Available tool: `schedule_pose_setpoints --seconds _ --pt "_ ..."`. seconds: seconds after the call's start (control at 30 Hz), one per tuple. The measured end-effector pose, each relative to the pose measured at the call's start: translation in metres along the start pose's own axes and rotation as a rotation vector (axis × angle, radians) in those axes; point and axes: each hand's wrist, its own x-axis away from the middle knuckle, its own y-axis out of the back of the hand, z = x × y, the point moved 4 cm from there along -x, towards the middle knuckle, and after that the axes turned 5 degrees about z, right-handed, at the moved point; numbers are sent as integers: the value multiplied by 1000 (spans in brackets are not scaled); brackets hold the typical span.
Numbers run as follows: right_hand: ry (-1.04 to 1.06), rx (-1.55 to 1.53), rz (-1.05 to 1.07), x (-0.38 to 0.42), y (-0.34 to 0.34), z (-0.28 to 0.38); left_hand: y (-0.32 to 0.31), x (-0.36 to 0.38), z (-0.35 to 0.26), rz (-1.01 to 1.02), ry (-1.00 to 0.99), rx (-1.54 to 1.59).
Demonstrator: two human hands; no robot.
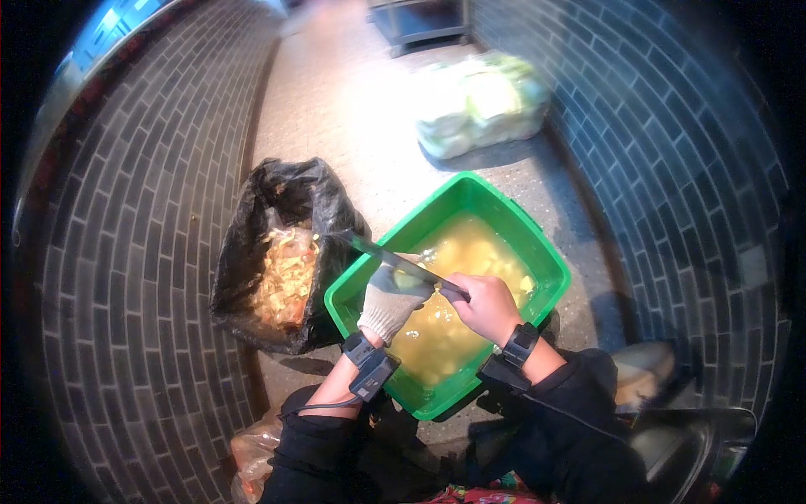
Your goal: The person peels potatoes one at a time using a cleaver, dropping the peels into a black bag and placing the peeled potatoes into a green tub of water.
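Note:
Over a green tub (550,260) of cloudy yellowish water, my right hand (487,309) is closed round the dark handle of a long knife (403,262). The blade points up and left, past the tub's left rim. My left hand (393,294), in a pale knitted glove, is closed round a yellowish piece (408,275) just under the blade; the blade partly hides it. Pale yellow chunks (495,270) lie in the water. Left of the tub stands a black bag (231,252) holding yellow and reddish peelings (285,277).
A clear bag of green and white vegetables (480,105) lies on the floor ahead. Beyond it stands a metal rack (420,23). Brick walls rise at both sides. A plastic bag (256,449) is at the lower left, a metal basin (672,458) at the lower right.

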Motion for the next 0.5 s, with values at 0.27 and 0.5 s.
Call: schedule_pose_setpoints --seconds 0.27,0.5 --pt "-17 154 -74 5 -9 8 -12 4 9 -97 242 185" --pt "-92 171 -88 4 -10 9 -19 -1 23 -184 218 391"
